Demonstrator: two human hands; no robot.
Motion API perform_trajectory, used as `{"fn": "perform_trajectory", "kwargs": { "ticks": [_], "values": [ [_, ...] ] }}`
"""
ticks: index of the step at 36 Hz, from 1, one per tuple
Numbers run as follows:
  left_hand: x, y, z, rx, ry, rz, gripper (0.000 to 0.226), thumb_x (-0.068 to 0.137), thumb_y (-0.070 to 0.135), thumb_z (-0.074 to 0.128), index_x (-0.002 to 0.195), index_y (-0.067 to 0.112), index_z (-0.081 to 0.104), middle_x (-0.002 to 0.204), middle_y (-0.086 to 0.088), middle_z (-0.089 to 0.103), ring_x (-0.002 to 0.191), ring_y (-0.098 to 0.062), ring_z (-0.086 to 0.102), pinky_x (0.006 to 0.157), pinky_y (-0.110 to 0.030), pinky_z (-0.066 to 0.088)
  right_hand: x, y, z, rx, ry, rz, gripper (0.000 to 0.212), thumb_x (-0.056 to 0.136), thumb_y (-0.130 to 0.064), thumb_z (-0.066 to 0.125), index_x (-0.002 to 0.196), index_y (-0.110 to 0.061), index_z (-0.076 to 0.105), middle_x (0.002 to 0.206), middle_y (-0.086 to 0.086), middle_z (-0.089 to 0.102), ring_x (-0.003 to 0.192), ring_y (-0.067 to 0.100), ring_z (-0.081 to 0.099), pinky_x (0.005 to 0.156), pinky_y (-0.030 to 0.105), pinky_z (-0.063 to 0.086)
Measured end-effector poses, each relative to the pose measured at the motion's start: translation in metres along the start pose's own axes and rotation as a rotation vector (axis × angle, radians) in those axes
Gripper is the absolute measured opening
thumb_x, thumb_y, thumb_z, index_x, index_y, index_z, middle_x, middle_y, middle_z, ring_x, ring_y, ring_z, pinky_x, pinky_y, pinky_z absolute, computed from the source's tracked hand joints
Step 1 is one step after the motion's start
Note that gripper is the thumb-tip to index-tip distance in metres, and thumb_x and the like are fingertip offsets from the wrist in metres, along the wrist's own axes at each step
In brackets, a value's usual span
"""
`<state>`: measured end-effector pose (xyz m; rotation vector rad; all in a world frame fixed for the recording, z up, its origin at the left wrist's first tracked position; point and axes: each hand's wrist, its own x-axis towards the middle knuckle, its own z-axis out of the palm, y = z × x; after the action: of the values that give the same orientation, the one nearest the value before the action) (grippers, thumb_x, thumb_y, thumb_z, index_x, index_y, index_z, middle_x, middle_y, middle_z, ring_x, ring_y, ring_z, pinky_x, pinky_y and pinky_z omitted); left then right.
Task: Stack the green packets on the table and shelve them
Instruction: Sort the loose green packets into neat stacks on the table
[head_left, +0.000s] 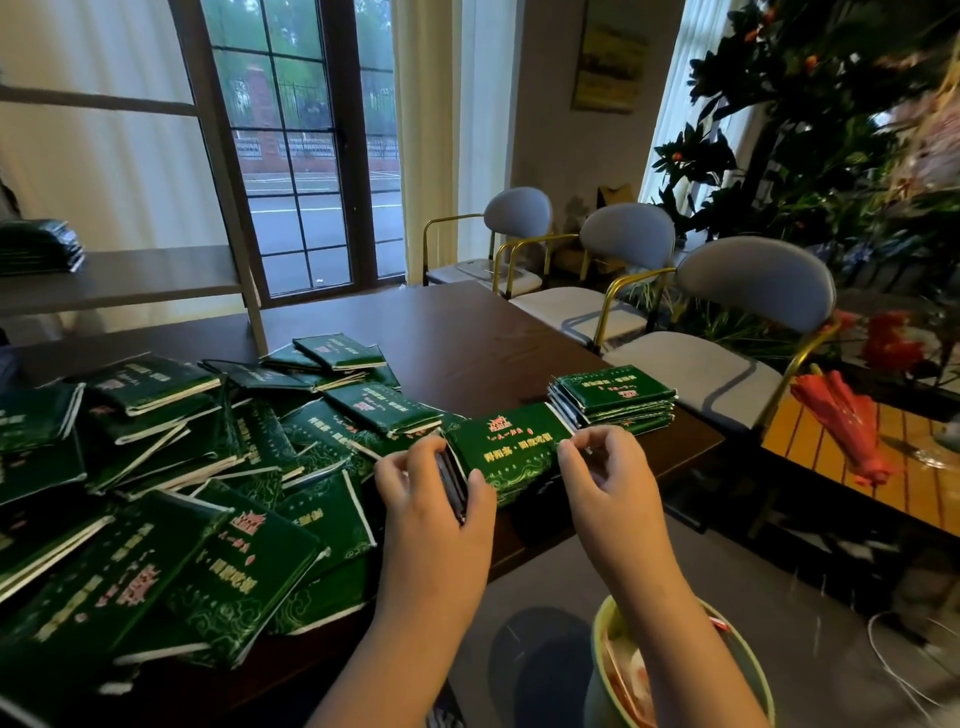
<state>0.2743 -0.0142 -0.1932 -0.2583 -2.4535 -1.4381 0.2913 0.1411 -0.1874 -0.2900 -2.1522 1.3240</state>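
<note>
Left hand (434, 499) and right hand (605, 467) each grip one end of a bundle of green packets (511, 449) at the worktop (467, 332) edge. A squared stack (615, 397) sits just beside it. Loose packets (182, 493) lie heaped to the left.

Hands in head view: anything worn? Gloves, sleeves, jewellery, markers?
Nothing worn. The left hand and right hand are bare: no gloves, rings, watch or bands. The left forearm and right forearm are bare down to the frame edge, with no sleeve in view. No cables, tags or markings.
</note>
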Motion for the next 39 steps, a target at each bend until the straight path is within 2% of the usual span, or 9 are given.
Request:
{"fn": "perform_trajectory", "kwargs": {
  "ticks": [4,8,10,15,20,25,30,34,39],
  "values": [
    [0.0,-0.002,0.0,-0.037,0.04,0.055,0.045,0.094,0.033,0.062,0.132,0.034,0.038,0.122,0.003,0.034,0.092,-0.007,0.056,0.061,-0.005,0.041,-0.002,0.003,-0.005,0.049,-0.099,0.013,0.022,0.095,-0.016,0.058,0.107,-0.034,0.055,0.112,-0.009,0.056,0.099,0.0,0.057,0.076,0.014,0.047],
    [-0.001,-0.002,-0.001,-0.006,0.016,0.099,0.038,0.094,0.043,0.057,0.129,0.033,0.047,0.12,0.003,0.038,0.093,-0.014,0.06,0.074,-0.027,0.055,-0.003,0.003,-0.007,-0.048,-0.159,-0.051,0.033,0.09,-0.013,0.062,0.114,-0.034,0.052,0.117,-0.018,0.052,0.109,-0.011,0.048,0.084,0.005,0.041],
    [-0.002,-0.002,-0.001,0.006,-0.004,0.093,0.043,0.091,0.045,0.06,0.129,0.031,0.047,0.121,0.004,0.038,0.097,-0.014,0.059,0.079,-0.029,0.054,-0.003,0.004,-0.007,-0.098,-0.153,-0.089,0.039,0.088,-0.013,0.065,0.117,-0.034,0.05,0.118,-0.019,0.051,0.111,-0.015,0.044,0.086,0.0,0.036],
    [-0.002,-0.006,0.001,0.106,-0.065,0.137,0.065,0.084,0.026,0.075,0.138,0.027,0.038,0.123,0.006,0.03,0.104,-0.01,0.048,0.086,-0.019,0.041,0.0,0.009,-0.004,-0.222,-0.151,-0.169,0.055,0.082,-0.007,0.074,0.127,-0.027,0.047,0.122,-0.011,0.048,0.11,-0.01,0.041,0.091,-0.006,0.027],
    [-0.001,-0.005,0.007,0.208,-0.066,0.185,0.066,0.087,0.014,0.07,0.141,0.024,0.032,0.125,0.001,0.031,0.103,-0.011,0.046,0.085,-0.018,0.042,0.003,0.011,-0.004,-0.307,-0.137,-0.21,0.061,0.082,-0.008,0.076,0.13,-0.028,0.044,0.125,-0.011,0.043,0.107,-0.013,0.035,0.084,-0.007,0.03],
    [-0.002,0.001,0.014,0.299,-0.048,0.215,0.063,0.089,0.009,0.066,0.143,0.018,0.035,0.126,-0.006,0.035,0.114,-0.022,0.052,0.094,-0.031,0.053,0.007,0.012,-0.003,-0.383,-0.131,-0.233,0.062,0.082,-0.01,0.076,0.133,-0.024,0.044,0.131,-0.007,0.042,0.112,-0.005,0.038,0.08,0.001,0.036],
    [-0.001,0.008,0.017,0.329,-0.088,0.163,0.065,0.094,0.009,0.06,0.148,0.024,0.027,0.134,-0.005,0.029,0.128,-0.02,0.043,0.103,-0.03,0.047,0.012,0.012,-0.004,-0.436,-0.122,-0.229,0.059,0.083,-0.011,0.075,0.133,-0.024,0.046,0.13,-0.006,0.042,0.11,0.003,0.045,0.082,0.013,0.041],
    [0.001,0.012,0.017,0.342,-0.128,0.124,0.069,0.095,0.011,0.058,0.151,0.025,0.021,0.142,-0.008,0.024,0.136,-0.021,0.036,0.107,-0.029,0.041,0.013,0.011,-0.003,-0.521,-0.091,-0.216,0.062,0.081,-0.015,0.078,0.132,-0.026,0.046,0.126,-0.005,0.04,0.102,0.013,0.054,0.071,0.025,0.051],
    [-0.003,0.021,0.005,0.315,-0.195,0.101,0.069,0.096,0.013,0.058,0.151,0.025,0.018,0.143,-0.007,0.022,0.136,-0.024,0.034,0.109,-0.031,0.037,0.008,0.002,-0.004,-0.614,-0.041,-0.203,0.065,0.074,-0.01,0.081,0.132,-0.019,0.052,0.137,0.009,0.037,0.125,0.03,0.043,0.098,0.043,0.048]
  ]
}}
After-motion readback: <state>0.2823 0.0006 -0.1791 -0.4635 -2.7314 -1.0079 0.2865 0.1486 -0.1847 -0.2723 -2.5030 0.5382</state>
